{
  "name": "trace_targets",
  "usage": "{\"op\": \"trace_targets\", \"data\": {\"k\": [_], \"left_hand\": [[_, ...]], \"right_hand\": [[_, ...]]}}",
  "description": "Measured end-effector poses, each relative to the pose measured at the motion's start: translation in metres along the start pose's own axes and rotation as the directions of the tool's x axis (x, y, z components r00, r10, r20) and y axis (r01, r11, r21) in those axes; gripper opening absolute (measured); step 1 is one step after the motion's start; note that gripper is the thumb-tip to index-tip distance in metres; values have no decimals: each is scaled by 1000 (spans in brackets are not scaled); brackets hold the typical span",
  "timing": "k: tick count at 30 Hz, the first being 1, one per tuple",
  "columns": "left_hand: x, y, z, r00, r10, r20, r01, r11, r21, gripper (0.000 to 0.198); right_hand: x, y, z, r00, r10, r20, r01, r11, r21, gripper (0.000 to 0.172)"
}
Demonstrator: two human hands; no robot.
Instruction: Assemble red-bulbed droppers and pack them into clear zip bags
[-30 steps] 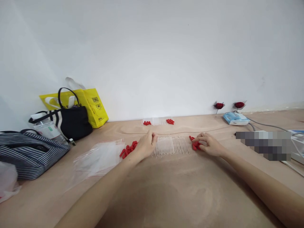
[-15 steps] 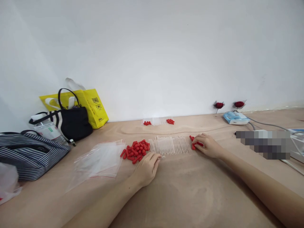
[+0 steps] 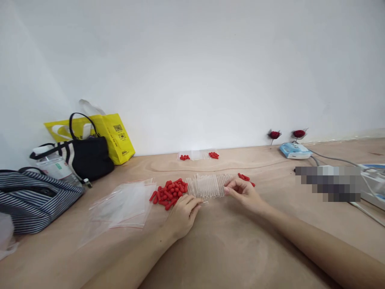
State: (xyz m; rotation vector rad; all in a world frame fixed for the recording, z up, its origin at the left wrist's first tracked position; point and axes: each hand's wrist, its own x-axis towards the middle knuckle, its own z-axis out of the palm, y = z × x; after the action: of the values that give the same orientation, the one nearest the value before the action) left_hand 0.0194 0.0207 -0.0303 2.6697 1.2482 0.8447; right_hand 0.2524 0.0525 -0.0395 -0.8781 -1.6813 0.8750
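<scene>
My left hand (image 3: 182, 214) rests on the table beside a heap of red rubber bulbs (image 3: 170, 192). Its fingers are closed, and the end of a thin clear dropper tube (image 3: 205, 203) sticks out from the fingertips. A row of similar clear tubes (image 3: 207, 186) lies side by side between my two hands. At the right end of that row is my right hand (image 3: 243, 194), thumb and forefinger pinched together. Whatever those fingertips hold is too small to make out. A few separate red bulbs (image 3: 245, 178) lie just behind my right hand.
Clear zip bags (image 3: 126, 206) lie left of the heap. Small bags with red bulbs (image 3: 213, 155) rest by the wall. A striped bag (image 3: 39, 200), black bag (image 3: 93, 158) and yellow bag (image 3: 120, 138) stand left. Right are a tissue pack (image 3: 294, 151), roses and cables.
My right hand has left the loose red bulbs and moved left to the right end of the tube row. My left hand stays almost in place. The view has shifted slightly.
</scene>
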Motion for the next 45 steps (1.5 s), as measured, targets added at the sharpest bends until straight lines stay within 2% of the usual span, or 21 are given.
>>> {"op": "trace_targets", "data": {"k": [2,4,6,8,10,12,16,20,27,36,45], "left_hand": [[0,-1,0,1000,-9,-3,9,1000,-9,20],[-1,-1,1,1000,-11,-12,11,1000,-16,20],[-1,-2,2,1000,-12,-26,12,1000,-22,19],[-1,-3,2,999,-13,-39,11,999,-30,18],[-1,-4,2,999,-5,-49,4,1000,-31,18],[-1,-4,2,998,11,-57,-12,1000,-28,18],[0,-6,3,994,53,-92,-56,998,-33,18],[0,-7,4,986,94,-135,-99,994,-35,18],[1,-7,3,980,130,-151,-137,990,-37,20],[1,-8,6,968,197,-155,-206,977,-45,22],[3,-4,7,953,264,-151,-266,964,8,23]], "right_hand": [[0,0,10,1000,-9,-15,10,999,33,29],[-2,2,17,999,47,5,-47,994,95,26],[-8,5,22,993,120,23,-122,980,154,35],[-14,7,25,990,138,9,-138,980,140,35],[-18,7,26,996,94,3,-94,995,18,25],[-20,3,26,998,39,50,-30,987,-158,18],[-18,-6,28,990,-19,138,79,891,-447,17],[-14,-13,31,984,8,179,97,815,-571,18],[-13,-14,34,977,-29,211,149,801,-580,19],[-13,-12,34,966,-75,247,187,862,-471,19],[-13,-9,33,967,-137,213,219,875,-432,19]]}}
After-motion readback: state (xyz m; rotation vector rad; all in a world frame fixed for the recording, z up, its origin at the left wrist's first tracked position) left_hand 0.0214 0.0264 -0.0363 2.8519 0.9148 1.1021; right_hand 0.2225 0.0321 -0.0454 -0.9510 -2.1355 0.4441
